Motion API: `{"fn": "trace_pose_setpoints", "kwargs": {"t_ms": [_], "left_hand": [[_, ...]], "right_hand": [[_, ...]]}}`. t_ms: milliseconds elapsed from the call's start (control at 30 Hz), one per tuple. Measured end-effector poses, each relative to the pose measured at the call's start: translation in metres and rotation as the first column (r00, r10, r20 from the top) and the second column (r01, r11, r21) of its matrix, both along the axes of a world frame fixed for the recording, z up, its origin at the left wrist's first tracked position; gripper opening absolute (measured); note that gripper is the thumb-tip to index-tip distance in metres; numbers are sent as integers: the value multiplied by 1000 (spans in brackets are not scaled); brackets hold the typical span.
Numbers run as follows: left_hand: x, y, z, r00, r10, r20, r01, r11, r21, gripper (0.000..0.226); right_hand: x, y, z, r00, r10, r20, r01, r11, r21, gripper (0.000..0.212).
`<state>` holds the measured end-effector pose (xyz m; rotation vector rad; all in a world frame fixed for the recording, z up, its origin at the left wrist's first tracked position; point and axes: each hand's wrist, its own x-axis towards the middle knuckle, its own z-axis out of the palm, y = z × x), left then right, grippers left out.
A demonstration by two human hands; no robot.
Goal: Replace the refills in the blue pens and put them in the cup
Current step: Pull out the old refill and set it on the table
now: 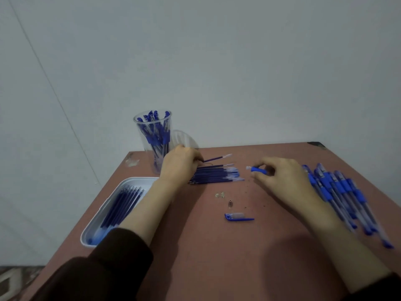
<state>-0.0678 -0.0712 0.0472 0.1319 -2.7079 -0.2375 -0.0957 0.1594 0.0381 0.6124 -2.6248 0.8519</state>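
My left hand pinches one blue refill and lifts it just above a row of several refills lying on the table. My right hand grips an open pen barrel by its blue grip, front end pointing left. A clear cup holding several blue pens stands at the back left, behind my left hand. A pile of several blue pens lies to the right, partly under my right forearm. A blue pen cap and a small metal tip lie in the middle.
A white tray with several refills sits at the left edge, partly hidden by my left arm. A second clear cup lies on its side behind my left hand. The reddish-brown table ends at a pale wall.
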Motion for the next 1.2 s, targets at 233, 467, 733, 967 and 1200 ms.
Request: {"fn": "trace_pose_setpoints", "kwargs": {"t_ms": [233, 467, 733, 967, 1200], "left_hand": [[-21, 4, -2, 989, 6, 147, -2, 1000, -29, 20], [-24, 6, -4, 983, 9, 185, 11, 994, -108, 21], [3, -6, 6, 996, 1, 86, -1, 1000, 0, 22], [76, -51, 19, 989, 138, 58, -143, 986, 84, 9], [114, -75, 14, 859, 318, 401, -326, 944, -50, 20]], "right_hand": [[5, -7, -1, 999, 45, -7, -44, 998, 46, 12], [8, -9, 1, 999, 41, -10, -40, 996, 77, 16], [13, -15, -3, 996, 88, 12, -89, 995, 44, 17], [28, -32, -11, 980, 194, -49, -198, 977, -85, 5], [35, -38, -13, 967, 253, -17, -254, 964, -84, 10]]}}
